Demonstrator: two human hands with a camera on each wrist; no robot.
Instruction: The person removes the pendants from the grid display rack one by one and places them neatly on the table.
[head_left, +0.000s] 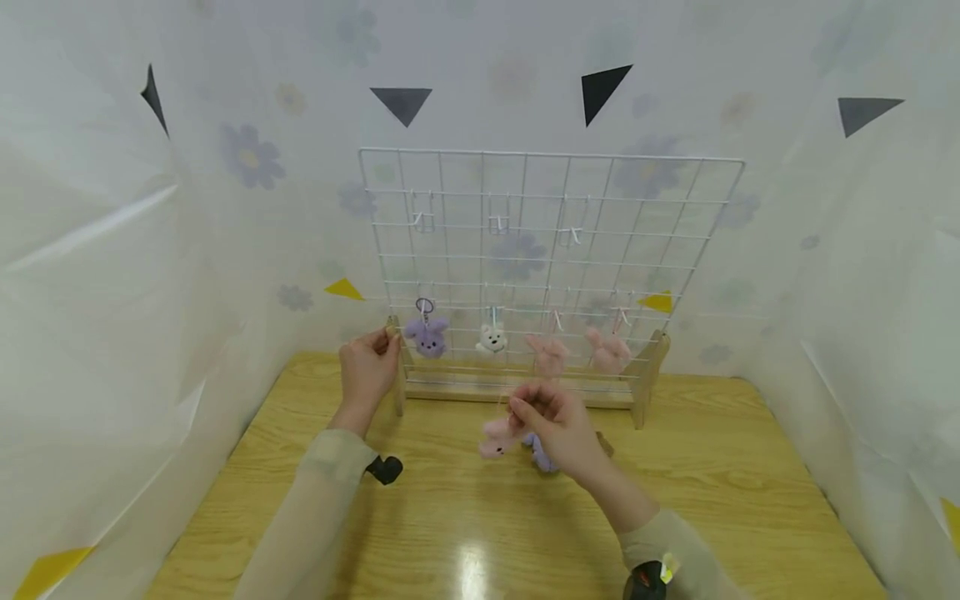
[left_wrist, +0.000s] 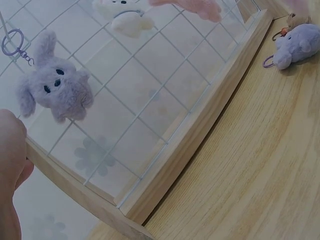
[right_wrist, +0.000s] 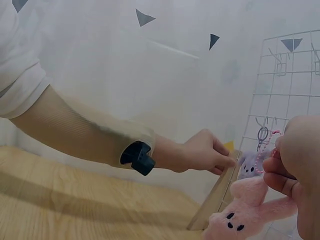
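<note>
My left hand point(head_left: 366, 368) pinches the top of the left wooden post point(head_left: 399, 387) of a white wire grid rack point(head_left: 555, 155). In front of the rack, my right hand point(head_left: 561, 429) holds a pink plush bunny keychain point(right_wrist: 242, 217) by its pink bead chain point(right_wrist: 258, 159), and the bunny dangles beneath the fingers. Along the rack's lower row hang a purple plush bunny point(left_wrist: 57, 90), a white plush bear point(head_left: 491, 338) and two pink plush keychains point(head_left: 551, 357). The bunny nearest my left hand hangs from a ring.
Upper hooks point(head_left: 498, 224) sit on the grid above the plush row. On the wooden table point(head_left: 450, 517) lies another purple plush point(left_wrist: 300, 45), with a brown item point(left_wrist: 298, 20) beside it. A patterned curtain point(head_left: 300, 208) surrounds the table on the sides and back.
</note>
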